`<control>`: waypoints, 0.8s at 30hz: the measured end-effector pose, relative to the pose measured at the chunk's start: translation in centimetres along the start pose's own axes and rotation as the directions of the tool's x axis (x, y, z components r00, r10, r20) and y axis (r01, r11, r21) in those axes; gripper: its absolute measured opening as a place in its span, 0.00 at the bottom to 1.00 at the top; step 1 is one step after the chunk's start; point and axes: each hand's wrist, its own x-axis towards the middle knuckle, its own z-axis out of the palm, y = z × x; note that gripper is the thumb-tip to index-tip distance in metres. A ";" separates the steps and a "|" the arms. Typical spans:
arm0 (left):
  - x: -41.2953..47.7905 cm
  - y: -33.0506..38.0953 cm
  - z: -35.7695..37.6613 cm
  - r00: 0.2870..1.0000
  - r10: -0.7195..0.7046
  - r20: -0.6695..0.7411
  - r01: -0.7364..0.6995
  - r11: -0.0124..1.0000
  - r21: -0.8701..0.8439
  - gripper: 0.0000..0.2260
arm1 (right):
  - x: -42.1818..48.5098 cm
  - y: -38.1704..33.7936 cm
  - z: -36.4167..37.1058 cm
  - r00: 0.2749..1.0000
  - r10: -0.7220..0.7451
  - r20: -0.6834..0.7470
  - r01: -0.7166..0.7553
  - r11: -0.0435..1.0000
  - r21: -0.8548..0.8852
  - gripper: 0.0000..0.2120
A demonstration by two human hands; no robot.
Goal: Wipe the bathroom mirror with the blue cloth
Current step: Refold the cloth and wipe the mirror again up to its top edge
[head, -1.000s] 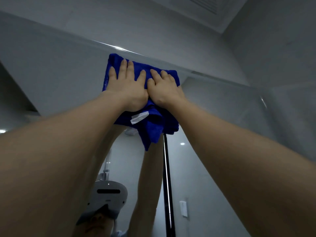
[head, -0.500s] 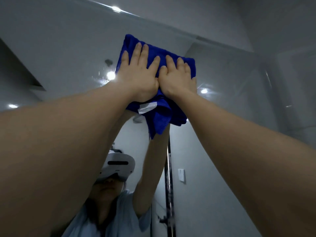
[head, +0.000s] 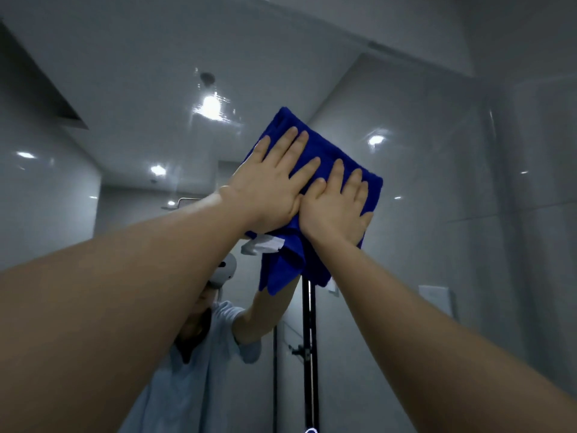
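- The blue cloth (head: 282, 267) is pressed against the upper middle of the mirror (head: 406, 251). It is folded, with a loose lower corner hanging down and a white label (head: 265, 245) showing beneath the palms.
- The left hand (head: 274, 179) is laid flat on the cloth, its fingers straight and spread; nothing is gripped.
- The right hand (head: 337, 207) is laid flat just beside it, touching it, with the fingers likewise extended and pressing.
- The wiping is judged to be under way, not finished: only this high patch of glass is covered by the cloth.
- Shimmering smears are seen around a reflected ceiling light (head: 210, 104), up and to the left of the cloth; whether they are moisture or dirt cannot be told. That area probably needs another pass.
- The lower glass and both sides are judged to be left; how much has been cleaned cannot be read.
- In the reflection a person in a pale shirt (head: 187, 385) is seen wearing a headset (head: 223, 270), and a black pole (head: 309, 339) runs down below the cloth.
- A white wall plate (head: 434, 298) is seen to the right.
- Nothing is seen lying between the cloth and the glass.
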 end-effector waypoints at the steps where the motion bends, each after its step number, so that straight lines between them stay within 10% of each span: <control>1: -0.7 -0.4 -0.2 1.000 0.019 0.016 -0.019 1.000 0.011 0.26 | -0.8 -0.4 0.3 1.000 0.030 0.003 -0.030 1.000 0.005 0.25; 10: -5.5 -4.5 -1.5 0.995 -0.018 0.098 0.008 0.995 0.102 0.26 | -4.6 -5.2 1.7 0.999 0.010 0.049 -0.009 1.000 -0.025 0.25; 24: -14.7 -6.3 0.1 0.873 -0.488 -0.020 0.486 0.872 -0.051 0.30 | -8.3 -10.6 3.6 0.857 -0.483 0.180 0.506 0.856 -0.108 0.25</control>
